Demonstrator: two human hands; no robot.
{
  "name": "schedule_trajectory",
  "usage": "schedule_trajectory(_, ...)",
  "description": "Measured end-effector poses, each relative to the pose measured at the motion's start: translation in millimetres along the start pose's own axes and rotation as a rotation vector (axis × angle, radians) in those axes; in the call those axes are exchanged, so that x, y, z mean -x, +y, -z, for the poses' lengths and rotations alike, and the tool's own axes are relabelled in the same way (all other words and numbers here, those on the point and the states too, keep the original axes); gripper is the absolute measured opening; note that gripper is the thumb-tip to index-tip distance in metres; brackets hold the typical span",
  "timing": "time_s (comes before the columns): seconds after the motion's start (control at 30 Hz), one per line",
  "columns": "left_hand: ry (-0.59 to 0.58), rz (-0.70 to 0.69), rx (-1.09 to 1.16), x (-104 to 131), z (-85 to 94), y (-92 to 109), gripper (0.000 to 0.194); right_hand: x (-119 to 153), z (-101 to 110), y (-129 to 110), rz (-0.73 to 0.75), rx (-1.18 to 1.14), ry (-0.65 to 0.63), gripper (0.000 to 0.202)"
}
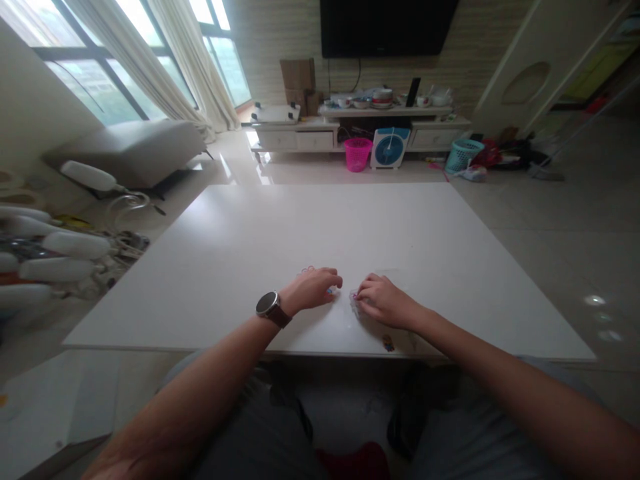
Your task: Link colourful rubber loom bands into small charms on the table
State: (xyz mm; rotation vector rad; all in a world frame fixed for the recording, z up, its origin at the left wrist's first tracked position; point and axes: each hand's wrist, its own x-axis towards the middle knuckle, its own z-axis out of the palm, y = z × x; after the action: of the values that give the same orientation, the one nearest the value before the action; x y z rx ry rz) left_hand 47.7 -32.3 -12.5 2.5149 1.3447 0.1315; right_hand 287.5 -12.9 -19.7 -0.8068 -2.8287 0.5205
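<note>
My left hand (314, 289), with a watch (269, 304) on its wrist, hovers low over the white table (320, 227). Its fingers are curled, and a small blue and orange piece (329, 291) shows between thumb and fingers; whether it is gripped or lies beneath is unclear. Thin pinkish loops (307, 269) peek out behind this hand. My right hand (384, 301) has its fingers closed at a small clear plastic box (354, 301) with something purple-pink in it. Those fingertips partly cover the box. A small yellow and blue figure (388, 343) lies near the table's front edge.
Beyond the table stand a TV cabinet (280, 139), a pink basket (357, 155), a blue fan (390, 148) and a teal basket (464, 155). Several white padded objects (75, 245) crowd the left side. A grey bench (135, 150) sits by the windows.
</note>
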Motion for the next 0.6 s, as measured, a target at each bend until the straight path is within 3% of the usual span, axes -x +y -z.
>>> schedule_trajectory(0.23, 0.091, -0.018, 0.233, -2.7, 7.1, 7.1, 0.024, -0.4, 14.6, -5.5, -0.086, -0.362, 0.124, 0.02)
schedule_trajectory(0.43, 0.094, -0.109, 0.361, -4.9, 14.3, 21.3, 0.011, -1.5, 18.7, -12.8, -0.233, -0.641, 0.129, 0.02)
schedule_trajectory(0.6, 0.144, -0.043, 0.366, -7.4, 12.6, 12.8, 0.01, -1.2, 17.3, -13.9, -0.252, -0.717, 0.147, 0.02)
